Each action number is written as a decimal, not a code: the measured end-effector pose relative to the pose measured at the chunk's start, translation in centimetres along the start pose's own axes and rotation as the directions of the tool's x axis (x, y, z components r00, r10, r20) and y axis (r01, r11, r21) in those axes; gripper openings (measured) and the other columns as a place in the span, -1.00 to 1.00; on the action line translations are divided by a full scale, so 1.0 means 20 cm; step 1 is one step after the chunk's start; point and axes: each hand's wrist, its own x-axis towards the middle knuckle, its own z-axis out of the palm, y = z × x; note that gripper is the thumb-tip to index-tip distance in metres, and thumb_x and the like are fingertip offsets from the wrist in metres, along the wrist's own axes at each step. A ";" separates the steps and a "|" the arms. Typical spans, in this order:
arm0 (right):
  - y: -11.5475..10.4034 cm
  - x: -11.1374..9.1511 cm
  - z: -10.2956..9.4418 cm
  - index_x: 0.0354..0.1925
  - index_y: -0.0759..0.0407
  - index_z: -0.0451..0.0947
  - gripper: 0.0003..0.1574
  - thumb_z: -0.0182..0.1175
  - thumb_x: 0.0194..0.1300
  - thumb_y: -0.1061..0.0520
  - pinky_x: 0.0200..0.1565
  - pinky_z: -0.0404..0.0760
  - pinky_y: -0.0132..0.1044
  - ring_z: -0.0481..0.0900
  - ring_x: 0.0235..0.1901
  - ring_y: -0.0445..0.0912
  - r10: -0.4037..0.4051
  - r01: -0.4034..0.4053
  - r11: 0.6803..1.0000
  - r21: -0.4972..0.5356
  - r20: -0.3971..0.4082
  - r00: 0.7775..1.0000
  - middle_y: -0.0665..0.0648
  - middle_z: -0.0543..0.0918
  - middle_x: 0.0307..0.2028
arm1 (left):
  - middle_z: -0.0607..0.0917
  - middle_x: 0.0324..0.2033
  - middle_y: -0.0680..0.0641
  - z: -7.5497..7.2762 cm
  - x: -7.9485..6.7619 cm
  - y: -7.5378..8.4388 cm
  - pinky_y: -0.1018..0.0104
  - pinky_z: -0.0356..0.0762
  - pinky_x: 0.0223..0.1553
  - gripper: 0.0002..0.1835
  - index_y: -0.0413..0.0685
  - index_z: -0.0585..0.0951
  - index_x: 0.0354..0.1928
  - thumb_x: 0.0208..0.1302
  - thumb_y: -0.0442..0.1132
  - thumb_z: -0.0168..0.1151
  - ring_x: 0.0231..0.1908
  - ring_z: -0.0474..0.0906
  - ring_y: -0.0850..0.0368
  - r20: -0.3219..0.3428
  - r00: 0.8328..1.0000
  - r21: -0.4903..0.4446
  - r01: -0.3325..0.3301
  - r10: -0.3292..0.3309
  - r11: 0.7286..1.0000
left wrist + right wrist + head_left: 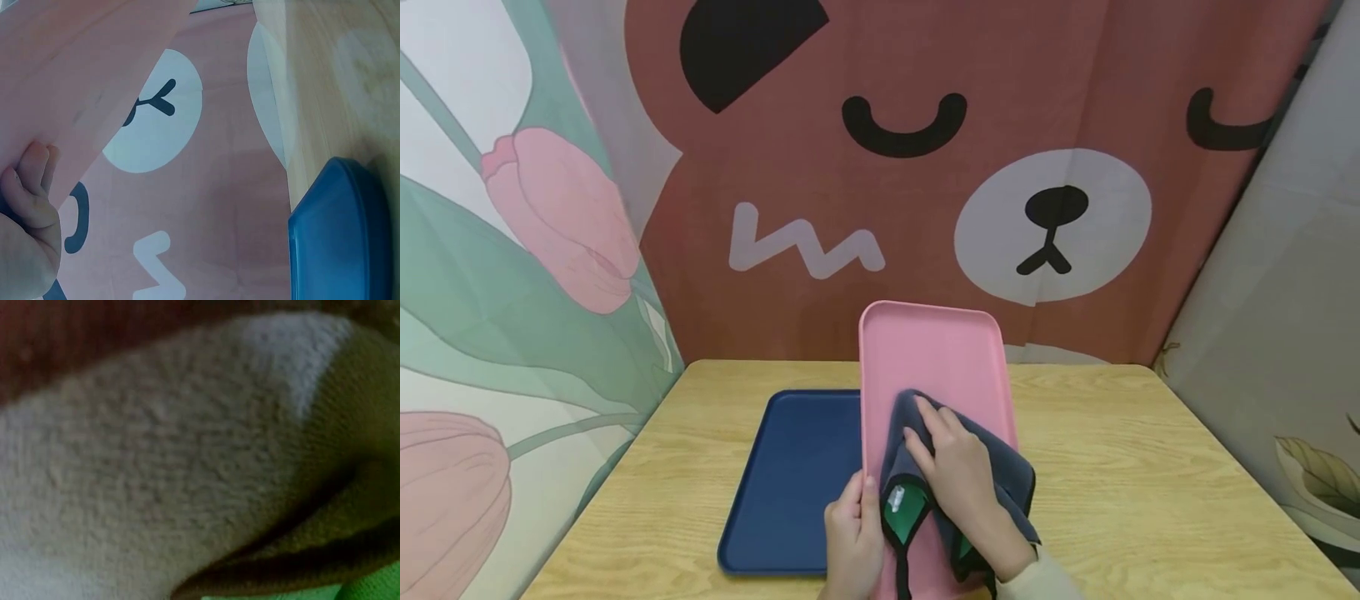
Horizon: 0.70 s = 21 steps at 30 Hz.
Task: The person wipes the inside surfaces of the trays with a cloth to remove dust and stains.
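A pink tray [940,342] is held up and tilted, its inner face toward the head camera. My left hand [854,521] grips its left edge, thumb on the near side; in the left wrist view the fingers [37,165] rest against the tray's back [81,75]. On the tray's face lies a folded grey cloth [1011,462] with black edging, a green patch and a black loop. My right hand [958,467] presses this cloth down with extended, slightly spread fingers. The right wrist view is filled by the fuzzy cloth [162,462] up close.
A dark blue tray [801,483] lies flat on the wooden table [1120,467], left of the pink tray and partly hidden by it. Behind the table hangs a curtain [925,208] with a bear print, and printed cloths hang at both sides.
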 end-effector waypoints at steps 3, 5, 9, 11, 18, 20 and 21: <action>-0.01 0.00 0.00 -0.08 0.33 0.52 -0.55 0.29 0.02 0.17 -0.72 0.19 -0.50 0.19 -0.77 -0.28 -0.036 0.036 0.999 0.000 0.012 0.999 0.09 0.45 -0.55 | 0.14 -0.80 0.19 0.00 0.00 0.00 0.62 0.01 -0.82 -0.71 -0.12 0.37 -0.56 0.20 -0.61 -0.07 -0.76 -0.05 0.56 -0.009 1.000 0.014 0.013 -0.013 1.000; -0.02 0.00 0.00 -0.08 0.31 0.53 -0.54 0.30 0.01 0.16 -0.72 0.17 -0.51 0.17 -0.78 -0.30 -0.065 0.065 0.998 0.009 0.024 0.998 0.08 0.44 -0.54 | 0.14 -0.79 0.20 0.00 0.00 0.00 0.61 0.02 -0.82 -0.71 -0.12 0.37 -0.56 0.20 -0.61 -0.06 -0.76 -0.04 0.54 -0.014 1.000 0.008 0.019 -0.018 1.000; -0.04 -0.01 0.01 -0.09 0.27 0.54 -0.53 0.33 -0.03 0.15 -0.73 0.10 -0.54 0.07 -0.78 -0.34 -0.122 0.122 0.992 0.016 0.048 0.991 0.03 0.38 -0.58 | 0.16 -0.78 0.20 0.00 0.00 0.00 0.60 0.02 -0.81 -0.72 -0.13 0.39 -0.55 0.21 -0.60 -0.08 -0.75 -0.02 0.52 -0.011 0.999 -0.016 0.033 -0.033 0.999; -0.05 -0.01 0.01 -0.10 0.27 0.55 -0.52 0.34 -0.05 0.15 -0.73 0.09 -0.55 0.05 -0.78 -0.34 -0.154 0.153 0.988 0.020 0.056 0.987 0.02 0.37 -0.59 | 0.16 -0.77 0.20 0.00 0.00 0.00 0.59 0.03 -0.81 -0.73 -0.14 0.42 -0.53 0.21 -0.60 -0.08 -0.75 -0.01 0.50 -0.012 0.999 -0.016 0.032 -0.032 0.999; -0.08 -0.01 0.00 -0.10 0.26 0.56 -0.53 0.34 -0.03 0.14 -0.70 0.12 -0.56 0.09 -0.77 -0.34 -0.186 0.182 0.982 0.046 0.077 0.980 0.01 0.39 -0.58 | 0.15 -0.75 0.21 0.00 0.00 0.00 0.58 0.03 -0.80 -0.74 -0.14 0.42 -0.53 0.24 -0.57 -0.09 -0.75 0.00 0.50 -0.021 0.999 -0.001 0.028 -0.028 1.000; -0.08 -0.01 0.00 -0.11 0.25 0.56 -0.53 0.35 -0.05 0.14 -0.71 0.13 -0.55 0.11 -0.77 -0.33 -0.198 0.198 0.980 0.017 0.075 0.977 0.01 0.38 -0.59 | 0.15 -0.75 0.22 0.00 0.00 0.00 0.58 0.03 -0.80 -0.74 -0.14 0.43 -0.52 0.24 -0.57 -0.09 -0.75 0.00 0.50 -0.021 0.999 0.001 0.025 -0.025 1.000; -0.08 -0.01 0.00 -0.11 0.25 0.56 -0.54 0.35 -0.06 0.15 -0.71 0.14 -0.54 0.12 -0.78 -0.32 -0.207 0.207 0.978 -0.002 0.074 0.976 0.02 0.38 -0.59 | 0.15 -0.75 0.22 0.00 0.00 0.00 0.58 0.03 -0.80 -0.74 -0.15 0.43 -0.53 0.24 -0.57 -0.09 -0.75 -0.01 0.50 -0.023 0.999 0.002 0.025 -0.025 1.000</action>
